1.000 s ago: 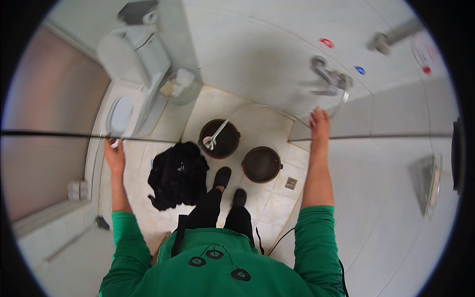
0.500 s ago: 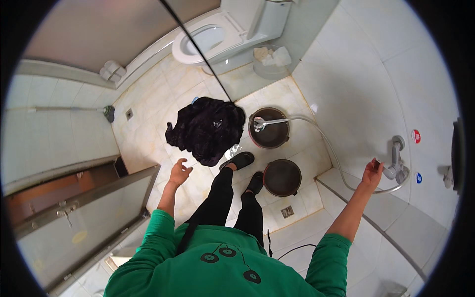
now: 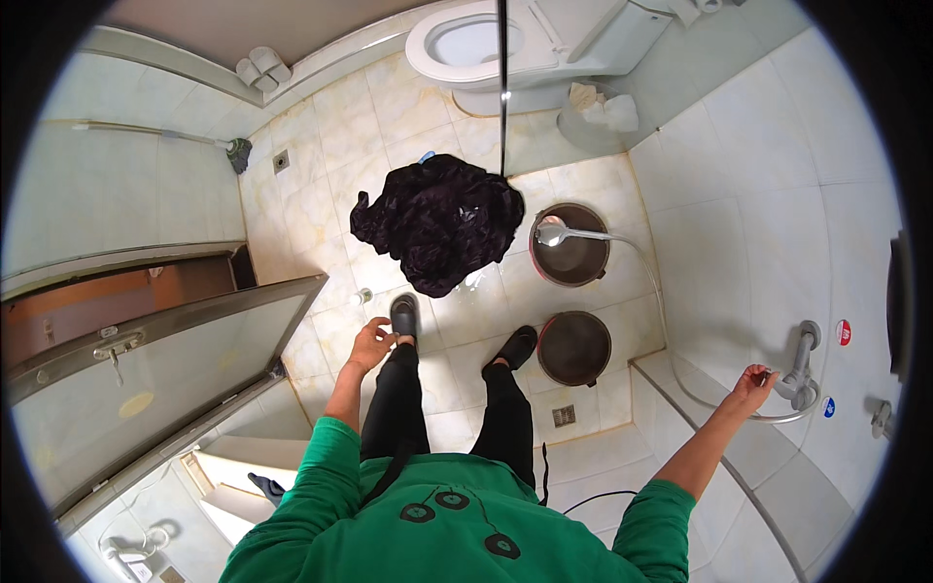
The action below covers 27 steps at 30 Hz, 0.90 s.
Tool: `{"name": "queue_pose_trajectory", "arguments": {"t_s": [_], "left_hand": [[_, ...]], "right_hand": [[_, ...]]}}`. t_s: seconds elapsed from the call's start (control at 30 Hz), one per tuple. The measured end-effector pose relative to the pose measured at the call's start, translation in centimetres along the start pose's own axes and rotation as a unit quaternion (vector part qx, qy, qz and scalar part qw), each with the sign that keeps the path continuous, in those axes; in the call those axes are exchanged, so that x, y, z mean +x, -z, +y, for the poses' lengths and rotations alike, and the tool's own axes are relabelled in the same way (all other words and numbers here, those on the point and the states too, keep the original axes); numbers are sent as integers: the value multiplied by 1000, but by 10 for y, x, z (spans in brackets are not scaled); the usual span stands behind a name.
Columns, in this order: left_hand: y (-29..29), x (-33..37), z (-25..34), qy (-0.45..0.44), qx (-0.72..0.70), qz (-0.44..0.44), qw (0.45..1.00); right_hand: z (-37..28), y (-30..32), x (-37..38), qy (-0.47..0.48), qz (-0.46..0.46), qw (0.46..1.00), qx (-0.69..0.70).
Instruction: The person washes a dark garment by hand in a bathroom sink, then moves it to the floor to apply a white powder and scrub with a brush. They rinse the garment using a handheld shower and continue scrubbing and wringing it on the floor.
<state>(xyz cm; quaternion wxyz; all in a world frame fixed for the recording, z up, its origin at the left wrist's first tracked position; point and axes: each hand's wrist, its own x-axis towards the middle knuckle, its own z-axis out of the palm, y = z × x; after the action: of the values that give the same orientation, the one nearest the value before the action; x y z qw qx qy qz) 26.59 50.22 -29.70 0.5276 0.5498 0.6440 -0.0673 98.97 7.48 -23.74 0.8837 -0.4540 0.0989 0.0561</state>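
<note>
My right hand is stretched out to the wall on the right, its fingers closed on the lever of the shower tap. From this tap a hose leads to a silver shower head, which rests over the farther dark round bucket. A second such bucket stands nearer, beside my right shoe. My left hand hangs above my left shoe with its fingers loosely apart and nothing in them. Beyond it, a heap of dark wet-looking cloth lies on the floor tiles.
A glass panel's dark edge rises beside the cloth. Behind it are a toilet and a clear waste bin. At the left stands a half-open door; a mop leans by the wall. A floor drain lies near my feet.
My left foot has stepped left, away from the right one, and my view has shifted. My left hand's fingers have curled a little; my right hand stays at the tap.
</note>
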Motion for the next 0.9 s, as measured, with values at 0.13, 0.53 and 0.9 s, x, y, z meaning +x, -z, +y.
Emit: {"name": "queue_pose_trajectory", "arguments": {"t_s": [0.13,0.53,0.9], "left_hand": [[22,24,-35,20,-66,-13,998],[130,142,-119,-7,-34,6,999],[46,154,-238,128,-32,109,985]], "right_hand": [[27,4,-29,-56,64,989,-125],[335,21,-323,-393,60,879,-263],[539,-62,-325,-443,-139,769,-439]]}}
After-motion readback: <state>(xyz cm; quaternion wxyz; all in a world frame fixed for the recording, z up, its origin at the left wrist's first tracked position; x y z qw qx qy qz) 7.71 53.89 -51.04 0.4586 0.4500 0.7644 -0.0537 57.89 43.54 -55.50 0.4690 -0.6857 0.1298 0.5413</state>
